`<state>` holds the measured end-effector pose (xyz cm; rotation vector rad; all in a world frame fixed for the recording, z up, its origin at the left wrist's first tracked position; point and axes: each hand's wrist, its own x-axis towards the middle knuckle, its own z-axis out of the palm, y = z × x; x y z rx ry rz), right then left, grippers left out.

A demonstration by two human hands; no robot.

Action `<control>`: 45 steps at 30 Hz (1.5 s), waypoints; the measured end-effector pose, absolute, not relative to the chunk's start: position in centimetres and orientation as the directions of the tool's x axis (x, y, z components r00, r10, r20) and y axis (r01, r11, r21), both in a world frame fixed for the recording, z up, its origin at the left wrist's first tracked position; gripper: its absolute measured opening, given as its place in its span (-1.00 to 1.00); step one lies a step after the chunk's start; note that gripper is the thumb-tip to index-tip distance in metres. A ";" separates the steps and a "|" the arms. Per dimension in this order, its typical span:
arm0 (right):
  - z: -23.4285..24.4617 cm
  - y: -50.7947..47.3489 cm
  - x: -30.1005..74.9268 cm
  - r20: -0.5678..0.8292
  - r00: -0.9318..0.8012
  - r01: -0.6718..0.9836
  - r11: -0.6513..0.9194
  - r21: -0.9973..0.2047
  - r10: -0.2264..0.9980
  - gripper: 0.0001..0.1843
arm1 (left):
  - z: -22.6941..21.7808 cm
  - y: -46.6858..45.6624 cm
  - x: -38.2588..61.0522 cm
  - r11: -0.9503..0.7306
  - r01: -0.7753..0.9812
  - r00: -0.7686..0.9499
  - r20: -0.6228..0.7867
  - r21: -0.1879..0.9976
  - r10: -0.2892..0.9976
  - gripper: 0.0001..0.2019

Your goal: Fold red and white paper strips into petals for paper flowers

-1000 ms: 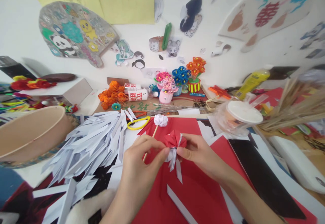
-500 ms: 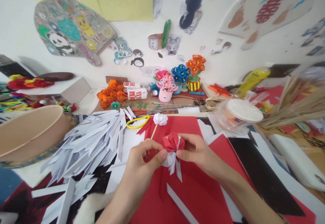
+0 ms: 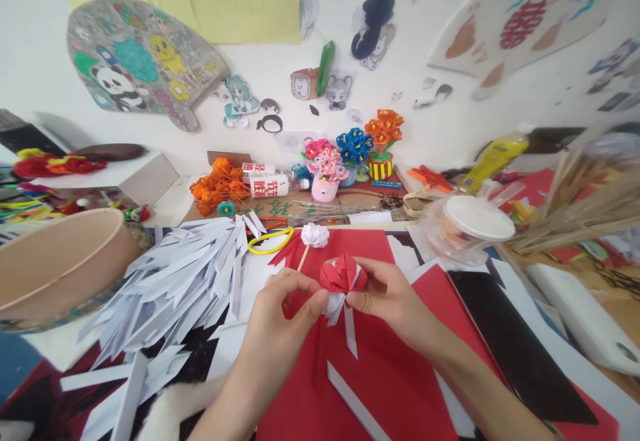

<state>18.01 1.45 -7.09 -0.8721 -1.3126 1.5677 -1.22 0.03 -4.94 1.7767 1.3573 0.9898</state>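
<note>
A red folded paper flower (image 3: 342, 274) with white paper ends hanging below it is held between my two hands over red paper sheets (image 3: 350, 388). My left hand (image 3: 293, 304) pinches its white base from the left with thumb and forefinger. On the other side, my right hand (image 3: 383, 294) has its thumb at the base and its fingers behind the flower. Just beyond the left hand lies a crumpled white paper ball (image 3: 315, 235) on a thin wooden stick. One folded white strip (image 3: 355, 398) rests on the red paper in front.
Many white paper strips (image 3: 180, 281) are heaped on the left, by a round tan container (image 3: 65, 261). Yellow-handled scissors (image 3: 271, 241) lie behind. At right are a black flat panel (image 3: 520, 348) and a lidded white cup (image 3: 477, 218). Pipe-cleaner flower pots (image 3: 325, 190) stand at the back.
The red flower has turned and tilted slightly between my fingers, and its hanging white ends have shifted. Both hands stay in nearly the same place.
</note>
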 end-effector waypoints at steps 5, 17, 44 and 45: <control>-7.3 1.5 18.0 0.027 -0.365 -0.180 -0.042 -0.983 0.931 -0.68 | -3.7 -0.4 -0.7 -0.281 0.444 0.199 0.213 0.851 0.957 -0.74; -7.8 1.3 17.8 0.031 -0.371 -0.284 -0.081 -0.955 0.928 -0.67 | -5.9 -0.3 -0.5 -0.049 0.118 0.154 0.030 0.992 0.988 -0.69; -8.1 1.5 17.8 0.091 -0.366 -0.245 -0.002 -0.970 0.926 -0.71 | -5.3 -1.1 0.2 0.029 0.221 -0.043 -0.020 0.975 0.999 -0.80; -8.1 1.5 17.7 0.089 -0.363 -0.245 -0.003 -0.970 0.927 -0.72 | -5.3 -1.2 0.2 0.033 0.217 -0.052 -0.023 0.976 0.998 -0.80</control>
